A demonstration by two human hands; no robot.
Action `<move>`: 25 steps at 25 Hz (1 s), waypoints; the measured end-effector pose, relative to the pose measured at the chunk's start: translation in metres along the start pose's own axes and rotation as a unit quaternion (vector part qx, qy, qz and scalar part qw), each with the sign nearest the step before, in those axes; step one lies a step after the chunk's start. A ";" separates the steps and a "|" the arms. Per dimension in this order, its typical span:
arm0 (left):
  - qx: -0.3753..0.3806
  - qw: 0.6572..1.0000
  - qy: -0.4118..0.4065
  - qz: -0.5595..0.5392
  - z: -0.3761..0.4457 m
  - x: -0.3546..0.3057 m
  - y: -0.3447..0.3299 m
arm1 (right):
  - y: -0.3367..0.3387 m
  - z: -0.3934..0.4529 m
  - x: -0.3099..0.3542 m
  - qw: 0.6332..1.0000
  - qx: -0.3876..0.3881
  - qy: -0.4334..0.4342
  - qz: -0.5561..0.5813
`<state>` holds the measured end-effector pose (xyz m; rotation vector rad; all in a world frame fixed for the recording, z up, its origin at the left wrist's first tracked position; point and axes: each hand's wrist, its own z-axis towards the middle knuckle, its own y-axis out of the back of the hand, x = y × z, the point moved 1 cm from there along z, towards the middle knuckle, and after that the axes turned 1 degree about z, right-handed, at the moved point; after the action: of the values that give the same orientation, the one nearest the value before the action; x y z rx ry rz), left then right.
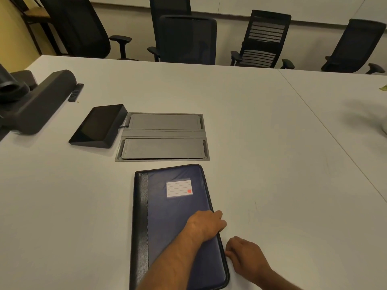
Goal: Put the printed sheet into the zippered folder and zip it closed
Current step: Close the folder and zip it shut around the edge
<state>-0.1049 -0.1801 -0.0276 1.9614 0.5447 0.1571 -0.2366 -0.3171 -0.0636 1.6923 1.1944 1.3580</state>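
Note:
The navy zippered folder, with a black spine strip and a white label, lies closed and flat on the white table right in front of me. My left hand presses on its cover, fingers curled over the right edge. My right hand is beside that same edge, lower down. Its fingertips are pinched together against the zipper track, and they hide the pull. The printed sheet is nowhere in sight.
Just beyond the folder, a grey cable hatch sits flush in the table, with a black touch panel to its left. A dark speaker bar and a remote lie far left. Office chairs line the far side.

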 end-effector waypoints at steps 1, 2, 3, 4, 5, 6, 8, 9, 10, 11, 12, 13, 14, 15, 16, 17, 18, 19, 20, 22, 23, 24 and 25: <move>-0.005 1.000 0.001 -0.005 0.000 0.000 0.000 | 0.000 0.000 0.000 1.000 -0.004 -0.002 -0.002; -0.009 1.000 0.002 -0.008 -0.001 0.000 0.000 | -0.001 -0.001 0.001 1.000 -0.009 -0.003 -0.003; -0.012 1.000 0.004 -0.013 -0.001 0.000 0.000 | -0.001 -0.001 0.001 1.000 -0.014 -0.004 -0.004; -0.015 1.000 0.005 -0.017 -0.002 0.000 0.000 | -0.001 -0.001 0.002 1.000 -0.018 -0.005 -0.003; -0.017 1.000 0.007 -0.020 -0.003 0.000 0.000 | -0.002 -0.002 0.002 1.000 -0.021 -0.006 0.000; -0.020 1.000 0.008 -0.022 -0.003 0.000 0.001 | -0.002 -0.002 0.002 1.000 -0.024 -0.006 0.003; -0.019 1.000 0.010 -0.023 -0.003 0.000 0.001 | -0.002 -0.002 0.002 1.000 -0.024 0.003 0.008; -0.015 1.000 0.011 -0.022 -0.003 0.000 0.002 | 0.000 -0.001 0.001 1.000 -0.017 0.012 0.008; -0.010 1.000 0.011 -0.021 -0.002 0.000 0.003 | 0.003 0.000 -0.001 1.000 -0.005 0.027 0.005; -0.005 1.000 0.012 -0.020 -0.001 -0.001 0.003 | 0.005 0.001 -0.002 0.999 0.010 0.046 -0.001; -0.002 1.000 0.012 -0.019 -0.001 -0.001 0.003 | 0.008 0.002 -0.004 0.998 0.026 0.063 -0.005; -0.001 1.000 0.012 -0.017 -0.001 -0.001 0.003 | 0.009 0.001 -0.005 0.997 0.039 0.073 -0.005; -0.003 1.000 0.012 -0.014 -0.001 -0.001 0.002 | 0.009 0.000 -0.007 0.996 0.049 0.079 -0.004; -0.006 1.000 0.011 -0.013 -0.001 -0.001 0.002 | 0.007 -0.002 -0.008 0.995 0.057 0.086 -0.004; -0.008 1.000 0.010 -0.012 -0.002 -0.001 0.001 | 0.006 -0.005 -0.008 0.994 0.064 0.092 -0.006; -0.010 1.000 0.009 -0.010 -0.002 -0.001 0.001 | 0.003 -0.008 -0.008 0.993 0.070 0.095 -0.008; -0.012 1.000 0.008 -0.010 -0.003 -0.001 0.001 | 0.002 -0.011 -0.009 0.993 0.073 0.095 -0.008; -0.015 1.000 0.007 -0.010 -0.003 -0.001 0.000 | 0.000 -0.013 -0.009 0.994 0.070 0.089 -0.006; -0.018 1.000 0.005 -0.009 -0.003 -0.001 0.000 | -0.001 -0.014 -0.010 0.995 0.061 0.081 0.000; -0.022 1.000 0.003 -0.010 -0.003 -0.001 0.000 | -0.001 -0.012 -0.009 0.997 0.037 0.059 0.015; -0.023 1.000 0.004 -0.012 -0.003 -0.001 0.000 | -0.002 -0.009 -0.007 0.998 0.024 0.047 0.021; -0.024 1.000 0.005 -0.012 -0.004 -0.001 0.000 | -0.002 -0.006 -0.005 0.999 0.010 0.035 0.025; -0.025 1.000 0.005 -0.013 -0.004 0.000 0.000 | -0.002 -0.001 -0.003 0.999 -0.005 0.021 0.029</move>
<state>-0.1068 -0.1767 -0.0254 1.9051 0.5677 0.1637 -0.2386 -0.3192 -0.0661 1.7104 1.1698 1.4388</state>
